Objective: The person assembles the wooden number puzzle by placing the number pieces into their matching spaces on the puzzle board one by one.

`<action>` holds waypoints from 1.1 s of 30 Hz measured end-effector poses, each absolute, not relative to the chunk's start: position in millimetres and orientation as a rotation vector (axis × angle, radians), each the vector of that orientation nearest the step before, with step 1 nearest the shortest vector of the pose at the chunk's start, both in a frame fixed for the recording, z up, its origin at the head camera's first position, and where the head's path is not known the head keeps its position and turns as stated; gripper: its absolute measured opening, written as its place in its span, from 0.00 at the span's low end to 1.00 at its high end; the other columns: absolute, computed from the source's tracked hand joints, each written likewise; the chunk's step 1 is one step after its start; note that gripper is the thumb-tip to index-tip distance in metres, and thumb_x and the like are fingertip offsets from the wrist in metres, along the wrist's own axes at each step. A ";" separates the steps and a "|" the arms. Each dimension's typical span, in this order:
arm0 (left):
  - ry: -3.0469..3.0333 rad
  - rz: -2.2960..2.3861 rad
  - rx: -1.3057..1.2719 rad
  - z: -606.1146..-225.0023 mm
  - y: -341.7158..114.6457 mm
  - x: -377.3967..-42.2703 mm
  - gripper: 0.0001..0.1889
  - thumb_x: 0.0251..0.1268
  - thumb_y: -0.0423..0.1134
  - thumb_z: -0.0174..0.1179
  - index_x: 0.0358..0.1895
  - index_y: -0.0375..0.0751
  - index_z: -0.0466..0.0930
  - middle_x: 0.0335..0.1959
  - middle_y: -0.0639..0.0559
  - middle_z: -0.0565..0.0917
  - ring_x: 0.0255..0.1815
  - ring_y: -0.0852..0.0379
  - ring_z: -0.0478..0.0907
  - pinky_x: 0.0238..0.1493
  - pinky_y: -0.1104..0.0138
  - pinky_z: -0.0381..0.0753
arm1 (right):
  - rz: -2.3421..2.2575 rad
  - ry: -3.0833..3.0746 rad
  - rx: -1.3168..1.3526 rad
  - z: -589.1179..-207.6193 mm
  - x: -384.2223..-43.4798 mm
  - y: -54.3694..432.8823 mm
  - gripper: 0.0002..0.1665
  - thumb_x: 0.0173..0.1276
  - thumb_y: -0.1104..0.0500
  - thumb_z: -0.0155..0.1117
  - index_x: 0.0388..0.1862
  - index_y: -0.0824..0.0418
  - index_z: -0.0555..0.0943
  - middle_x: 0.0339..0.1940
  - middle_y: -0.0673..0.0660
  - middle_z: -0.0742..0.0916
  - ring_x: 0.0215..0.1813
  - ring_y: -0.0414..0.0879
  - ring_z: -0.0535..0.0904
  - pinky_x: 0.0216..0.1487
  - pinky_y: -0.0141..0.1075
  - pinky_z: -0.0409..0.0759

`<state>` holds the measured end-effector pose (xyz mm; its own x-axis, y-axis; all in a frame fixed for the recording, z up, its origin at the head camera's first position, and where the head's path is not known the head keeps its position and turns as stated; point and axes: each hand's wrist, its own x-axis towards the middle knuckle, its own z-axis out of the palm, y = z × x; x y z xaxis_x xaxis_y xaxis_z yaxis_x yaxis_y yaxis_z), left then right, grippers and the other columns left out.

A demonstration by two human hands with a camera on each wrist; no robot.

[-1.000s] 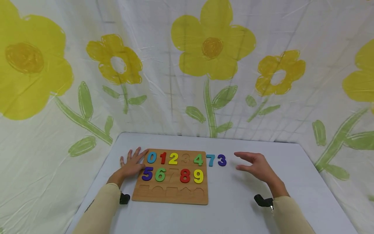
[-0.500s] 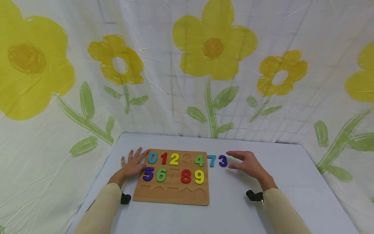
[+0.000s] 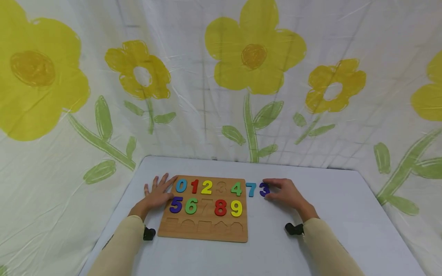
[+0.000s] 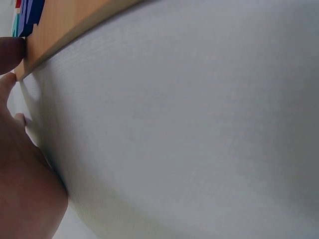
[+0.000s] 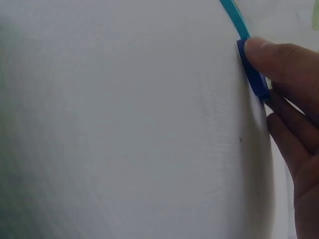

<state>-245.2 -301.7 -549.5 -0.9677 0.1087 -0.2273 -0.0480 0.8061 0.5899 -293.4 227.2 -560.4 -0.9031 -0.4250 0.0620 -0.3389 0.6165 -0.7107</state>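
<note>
A wooden number puzzle board [image 3: 203, 233] lies flat on the table, with several coloured numbers in its slots. My left hand [image 3: 155, 197], fingers spread, rests at the board's left edge; the thumb is by the purple number 5 [image 3: 176, 205]. In the left wrist view the thumb [image 4: 10, 55] touches the board's edge. Right of the board lie a light blue number 7 [image 3: 251, 189] and a purple number 3 [image 3: 264, 189]. My right hand [image 3: 288, 193] pinches the 3 between thumb and fingers. In the right wrist view the thumb presses on the 3's side [image 5: 253, 72].
The outlines of the 3 [image 3: 221, 187] and the 7 [image 3: 206, 207] show bare in the board, as does a bottom row of shape outlines. A white cloth covers the table [image 3: 276, 249]. Behind it hangs a flower-printed curtain [image 3: 193, 126].
My right hand has moved left from beside the purple 3 and its thumb and fingers have closed round it. The left hand has stayed at the board's edge.
</note>
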 end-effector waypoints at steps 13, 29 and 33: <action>2.765 0.939 0.082 -564.3 -308.6 -252.0 0.45 0.66 0.44 0.55 0.90 0.49 0.55 0.92 0.31 0.40 0.89 0.22 0.21 0.74 0.23 0.10 | -1.090 2.849 -0.612 -556.9 -288.2 224.9 0.32 0.64 0.55 0.85 0.67 0.57 0.88 0.65 0.58 0.92 0.70 0.60 0.87 0.71 0.58 0.83; 2.736 0.904 0.039 -548.9 -301.2 -245.5 0.46 0.67 0.42 0.55 0.90 0.46 0.54 0.92 0.32 0.39 0.89 0.23 0.22 0.76 0.24 0.11 | -1.078 2.892 -0.717 -505.2 -278.0 202.9 0.33 0.66 0.51 0.84 0.70 0.53 0.87 0.67 0.55 0.91 0.69 0.61 0.87 0.68 0.61 0.84; 2.745 0.897 0.034 -550.8 -301.3 -245.5 0.46 0.66 0.42 0.55 0.90 0.46 0.54 0.92 0.32 0.40 0.89 0.23 0.22 0.76 0.24 0.12 | -1.070 2.918 -0.765 -495.1 -276.4 190.7 0.33 0.66 0.50 0.84 0.70 0.53 0.88 0.67 0.54 0.91 0.68 0.60 0.88 0.68 0.60 0.85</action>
